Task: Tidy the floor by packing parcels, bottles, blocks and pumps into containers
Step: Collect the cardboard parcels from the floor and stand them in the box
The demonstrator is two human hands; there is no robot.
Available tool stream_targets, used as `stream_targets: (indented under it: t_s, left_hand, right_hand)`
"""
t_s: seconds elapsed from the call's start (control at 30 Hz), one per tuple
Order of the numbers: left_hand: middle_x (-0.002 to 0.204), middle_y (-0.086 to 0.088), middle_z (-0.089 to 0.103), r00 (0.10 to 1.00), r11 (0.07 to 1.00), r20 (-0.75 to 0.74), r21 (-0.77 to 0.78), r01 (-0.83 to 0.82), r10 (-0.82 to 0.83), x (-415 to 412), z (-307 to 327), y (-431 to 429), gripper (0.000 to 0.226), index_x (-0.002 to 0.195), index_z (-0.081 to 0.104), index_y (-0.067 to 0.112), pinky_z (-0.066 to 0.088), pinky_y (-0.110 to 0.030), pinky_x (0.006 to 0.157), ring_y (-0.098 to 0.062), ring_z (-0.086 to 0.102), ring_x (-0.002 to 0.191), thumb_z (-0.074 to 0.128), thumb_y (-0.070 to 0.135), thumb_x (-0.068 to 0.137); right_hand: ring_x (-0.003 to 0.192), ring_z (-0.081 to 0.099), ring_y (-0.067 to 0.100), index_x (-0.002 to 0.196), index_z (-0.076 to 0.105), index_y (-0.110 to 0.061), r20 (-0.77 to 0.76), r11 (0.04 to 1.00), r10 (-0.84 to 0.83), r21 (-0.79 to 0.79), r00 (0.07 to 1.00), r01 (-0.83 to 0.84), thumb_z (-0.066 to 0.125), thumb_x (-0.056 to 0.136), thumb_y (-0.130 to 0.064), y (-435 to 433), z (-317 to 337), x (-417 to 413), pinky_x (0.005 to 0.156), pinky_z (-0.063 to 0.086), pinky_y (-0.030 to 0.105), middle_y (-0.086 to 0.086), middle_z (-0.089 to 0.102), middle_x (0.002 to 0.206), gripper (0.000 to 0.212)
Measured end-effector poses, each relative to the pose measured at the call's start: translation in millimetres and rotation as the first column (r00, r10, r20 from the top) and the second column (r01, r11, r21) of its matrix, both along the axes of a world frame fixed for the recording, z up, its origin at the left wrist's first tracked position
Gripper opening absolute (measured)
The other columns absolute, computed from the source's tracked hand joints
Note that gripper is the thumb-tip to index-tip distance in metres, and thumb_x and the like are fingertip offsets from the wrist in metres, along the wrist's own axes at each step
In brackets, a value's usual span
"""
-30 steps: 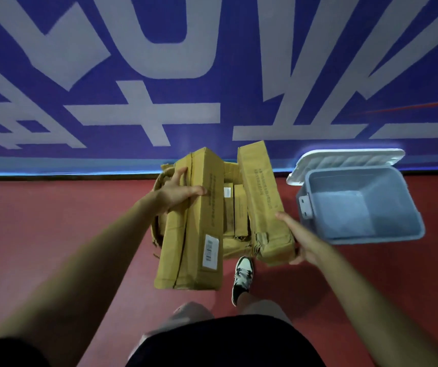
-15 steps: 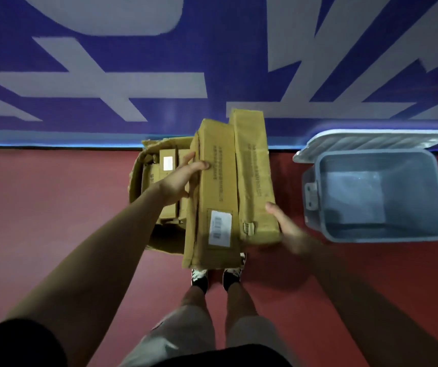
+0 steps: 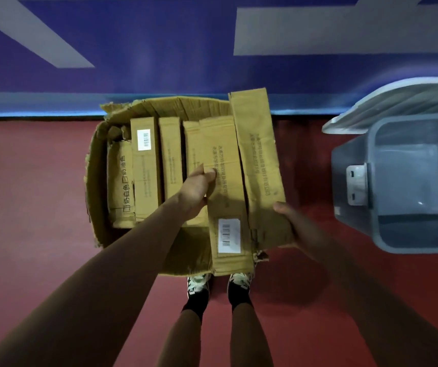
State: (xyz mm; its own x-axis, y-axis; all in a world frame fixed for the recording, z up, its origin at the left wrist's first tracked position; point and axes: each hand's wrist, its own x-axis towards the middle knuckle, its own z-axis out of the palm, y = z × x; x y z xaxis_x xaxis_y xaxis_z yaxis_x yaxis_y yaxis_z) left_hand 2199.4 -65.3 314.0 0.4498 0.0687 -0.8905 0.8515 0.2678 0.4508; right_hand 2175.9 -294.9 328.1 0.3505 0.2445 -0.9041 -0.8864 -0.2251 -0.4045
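Note:
A torn open cardboard box (image 3: 94, 186) sits on the red floor against the blue wall. Several long brown parcels stand packed inside it, one (image 3: 145, 165) bearing a white barcode label. My left hand (image 3: 198, 190) grips the left edge of a long parcel (image 3: 225, 192) with a barcode label near its lower end. My right hand (image 3: 298, 227) holds the lower right corner of a second long parcel (image 3: 261, 168) beside it. Both parcels lie over the right side of the box.
An open grey plastic bin (image 3: 355, 186) with its white lid (image 3: 397, 102) tipped back stands to the right, nothing visible inside. My two feet in patterned shoes (image 3: 219, 284) stand just in front of the box. Red floor stretches left and right.
The two held parcels have come down and forward over the right side of the box. The view has tilted down and closer, showing the parcels packed inside.

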Motion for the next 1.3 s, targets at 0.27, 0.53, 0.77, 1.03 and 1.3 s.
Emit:
stream_targets:
  t_s: [0.27,0.53,0.77,1.03,1.3]
  left_hand:
    - [0.097,0.0,0.065,0.996,1.0,0.09,-0.012,-0.013,0.014,31,-68,-6,0.029,0.117,0.056,0.015,0.05,-0.027,0.069,-0.012,0.061,0.088,0.037,0.005,0.098]
    - [0.095,0.001,0.065,0.987,0.95,0.073,0.27,-0.159,0.144,21,-104,4,0.039,0.121,0.054,0.024,0.052,-0.02,0.07,-0.007,0.057,0.079,0.033,0.002,0.098]
    - [0.114,-0.002,0.061,0.998,0.968,0.045,0.248,0.036,-0.049,19,-131,10,0.041,0.131,0.048,0.013,0.052,-0.023,0.078,-0.014,0.061,0.096,0.057,0.013,0.091]
    - [0.131,-0.005,0.046,0.917,0.737,0.058,0.615,0.278,-0.394,12,-141,-7,0.043,0.135,0.04,0.014,0.047,-0.028,0.091,-0.02,0.049,0.118,0.051,0.021,0.094]
    - [0.151,-0.008,-0.034,-0.035,-0.335,-0.403,0.705,0.625,-0.915,-37,-145,7,0.115,0.145,-0.025,0.017,-0.016,-0.059,0.108,-0.03,-0.027,0.141,0.046,0.075,0.076]
  right_hand:
    - [0.116,0.06,0.016,0.137,0.046,-0.039,0.059,1.0,0.026,0.01,0.998,-0.027,0.067,0.064,-0.053,-9,-60,10,0.095,0.05,0.045,-0.009,0.064,0.125,0.077]
    - [0.115,0.052,0.009,0.139,0.036,-0.042,0.066,0.962,0.236,-0.158,0.969,-0.224,0.059,0.091,-0.03,18,-97,1,0.097,0.045,0.016,-0.013,0.057,0.126,0.054]
    - [0.123,0.051,0.027,0.147,0.034,-0.026,0.051,0.828,0.41,-0.44,0.911,-0.348,0.038,0.101,-0.03,43,-141,21,0.094,0.043,0.029,0.007,0.05,0.139,0.046]
    - [0.121,0.052,0.035,0.146,0.029,-0.01,-0.019,0.656,0.492,-0.649,0.871,-0.384,0.044,0.097,-0.034,48,-151,31,0.098,0.042,0.041,0.018,0.051,0.135,0.057]
    - [0.136,0.026,0.038,0.15,-0.005,-0.037,0.331,0.681,0.592,-0.693,0.735,-0.236,0.062,0.087,-0.04,101,-147,68,0.097,0.04,0.046,0.008,-0.004,0.158,0.092]
